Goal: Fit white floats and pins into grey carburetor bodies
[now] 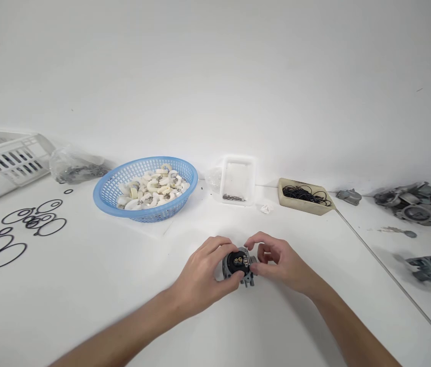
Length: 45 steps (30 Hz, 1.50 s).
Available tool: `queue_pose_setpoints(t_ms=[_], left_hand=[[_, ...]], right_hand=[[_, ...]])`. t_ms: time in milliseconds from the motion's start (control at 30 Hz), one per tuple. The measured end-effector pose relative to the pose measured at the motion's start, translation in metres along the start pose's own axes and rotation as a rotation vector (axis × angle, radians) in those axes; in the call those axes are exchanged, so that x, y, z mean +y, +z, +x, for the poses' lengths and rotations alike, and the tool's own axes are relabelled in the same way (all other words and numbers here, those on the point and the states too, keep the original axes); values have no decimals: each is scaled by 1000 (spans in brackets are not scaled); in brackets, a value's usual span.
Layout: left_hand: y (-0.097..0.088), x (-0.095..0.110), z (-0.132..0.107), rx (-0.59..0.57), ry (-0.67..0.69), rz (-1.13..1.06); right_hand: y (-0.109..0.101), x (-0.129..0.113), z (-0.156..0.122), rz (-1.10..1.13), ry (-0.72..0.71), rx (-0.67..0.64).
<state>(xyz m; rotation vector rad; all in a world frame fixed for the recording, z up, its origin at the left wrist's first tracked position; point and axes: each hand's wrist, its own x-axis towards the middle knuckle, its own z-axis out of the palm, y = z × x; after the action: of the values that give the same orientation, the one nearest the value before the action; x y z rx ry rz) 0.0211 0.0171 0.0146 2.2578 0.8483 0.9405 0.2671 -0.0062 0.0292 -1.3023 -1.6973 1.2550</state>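
A small grey metal carburetor body [239,265] with a black round face and brass fittings rests on the white table [124,295] near its front middle. My left hand [204,278] wraps around its left side, fingers curled on it. My right hand [276,260] grips its right side, with fingertips pinched at its top edge.
A blue basket [104,191] of white curved parts sits at the back left. Black rubber rings [28,224] lie at the far left, near a white crate [12,158] and a plastic bag [74,168]. A white tray [238,178], a beige tray of black rings [305,196] and grey castings [418,204] stand to the right.
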Motion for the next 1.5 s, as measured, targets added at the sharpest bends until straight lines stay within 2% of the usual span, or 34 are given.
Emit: queue_pose_setpoints(t_ms=[200,433,1000,1500], left_hand=[[2,-5,1,12,28,-12],[2,-6,2,9,48,-4],[3,-8,1,3,14,-20],[2,-3,2,-23,-12,-59]], right_hand=[[3,1,-1,14,-54,11],[3,1,-2,-1,-34,2],[5,-8,-5,-42,-70,4],[6,0,-3,-85,-99,13]])
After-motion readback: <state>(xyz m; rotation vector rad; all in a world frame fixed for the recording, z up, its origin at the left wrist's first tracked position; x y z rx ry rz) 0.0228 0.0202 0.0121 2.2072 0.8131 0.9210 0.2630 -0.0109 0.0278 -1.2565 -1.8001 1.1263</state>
